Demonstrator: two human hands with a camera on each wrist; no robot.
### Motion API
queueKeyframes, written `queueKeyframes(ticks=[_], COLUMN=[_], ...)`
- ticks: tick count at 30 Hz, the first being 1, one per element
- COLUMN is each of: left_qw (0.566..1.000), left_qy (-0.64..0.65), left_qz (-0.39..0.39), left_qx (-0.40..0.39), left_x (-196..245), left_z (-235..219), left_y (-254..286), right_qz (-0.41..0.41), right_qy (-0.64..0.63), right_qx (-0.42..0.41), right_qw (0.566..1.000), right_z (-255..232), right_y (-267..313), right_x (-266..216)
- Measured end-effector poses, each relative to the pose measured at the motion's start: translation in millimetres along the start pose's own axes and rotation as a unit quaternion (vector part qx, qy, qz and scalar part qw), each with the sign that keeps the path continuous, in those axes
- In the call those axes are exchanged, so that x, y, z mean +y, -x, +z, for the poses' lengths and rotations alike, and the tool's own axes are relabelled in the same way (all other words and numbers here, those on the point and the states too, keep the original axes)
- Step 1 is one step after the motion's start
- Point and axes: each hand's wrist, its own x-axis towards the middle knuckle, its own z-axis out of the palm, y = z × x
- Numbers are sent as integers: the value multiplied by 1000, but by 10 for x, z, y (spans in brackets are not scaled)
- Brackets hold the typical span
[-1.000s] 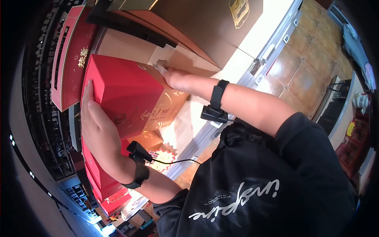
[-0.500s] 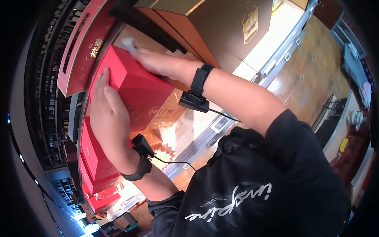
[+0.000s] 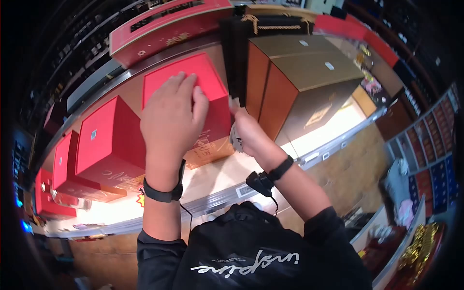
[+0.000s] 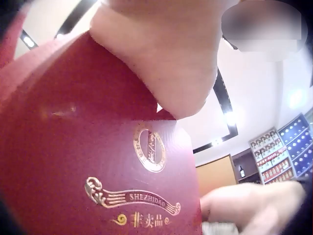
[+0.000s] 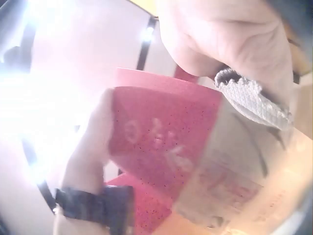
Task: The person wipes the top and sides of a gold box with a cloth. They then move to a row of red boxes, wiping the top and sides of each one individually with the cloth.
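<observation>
My left hand (image 3: 171,116) rests on the top of a red gift box (image 3: 215,82), fingers laid out over the lid. Gold lettering marks the red front of the box (image 4: 93,156) in the left wrist view. At the box's right side is my right hand (image 3: 253,135), gripping a greyish-white cloth (image 3: 236,137). In the right wrist view the bunched cloth (image 5: 254,103) sticks out beneath the palm, close to the box's side. The right fingertips are mostly hidden.
A large brown-and-gold box (image 3: 314,72) stands close on the right, with a black bag (image 3: 237,53) behind the gap. Several red boxes (image 3: 111,140) line the shelf to the left. A long red case (image 3: 169,31) lies behind. The shelf's front edge (image 3: 212,198) carries price labels.
The head view has turned, so the boxes look more upright. My right hand has drawn the cloth back from the box's far edge along its right side. The left hand stays on the box.
</observation>
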Motion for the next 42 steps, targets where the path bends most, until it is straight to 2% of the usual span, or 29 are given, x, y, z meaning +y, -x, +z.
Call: queueKeyframes(ticks=[2,5,6,7,8,9,11,12,13,14,18,21,24,25,27,28,30,31,32,34,35,36,37,39,40,42], left_qw=[997,987,985,982,980,976,966,956,944,920,938,932,914,859,711,685,719,736,656,584,545,519,572,666,775,792], left_qy=[73,146,160,164,168,172,213,238,264,304,309,327,384,482,655,691,657,639,704,733,744,770,749,691,578,550], left_qz=[14,-3,-12,-34,-55,-76,-130,-163,-197,-240,-156,-156,-126,-172,-254,-231,-227,-223,-270,-348,-385,-371,-331,-246,-207,-183], left_qx=[20,68,68,83,97,111,67,47,26,-52,-23,-30,-39,-34,-31,-4,-21,-29,-31,-30,-31,7,49,135,149,192], left_x=[-36,-27,-37,-45,-53,-70,-175,-204,-242,-297,-427,-473,-558,-523,-407,-399,-471,-494,-477,-467,-456,-452,-437,-410,-482,-597], left_z=[-89,-315,-398,-453,-498,-538,-494,-447,-424,-435,-275,-380,-604,-659,-731,-627,-547,-526,-518,-583,-606,-598,-566,-509,-538,-457], left_y=[13,146,256,358,451,545,801,915,1005,1073,1347,1404,1441,1462,1532,1537,1584,1588,1580,1479,1439,1425,1397,1343,1303,1316], right_qz=[-128,-306,-348,-382,-409,-431,-467,-406,-411,-415,-459,-446,-473,-498,-490,-480,-453,-430,-407,-368,-381,-393,-404,-455,-475,-494], right_qy=[-22,80,222,358,484,550,666,699,698,697,681,665,642,648,643,636,624,643,661,692,692,691,691,674,665,665], right_qx=[-44,-45,-49,-53,-55,-49,-39,-21,-24,-27,-50,-60,-64,-63,-88,-117,-168,-172,-176,-201,-217,-234,-252,-209,-176,-105], right_qw=[991,947,909,851,772,714,580,588,586,584,569,596,601,573,582,593,614,610,605,587,574,559,544,544,549,549], right_z=[210,540,633,717,793,838,910,1038,1121,1200,1475,1578,1495,1518,1529,1515,1499,1512,1540,1554,1529,1517,1514,1521,1467,1388], right_y=[192,340,407,476,497,448,331,368,343,319,271,396,630,777,1002,1062,1152,1193,1255,1361,1371,1357,1328,1184,1055,787], right_x=[-340,-751,-893,-1026,-1092,-1060,-932,-935,-899,-854,-668,-591,-471,-402,-251,-188,-93,-117,-167,-327,-416,-527,-640,-837,-885,-969])
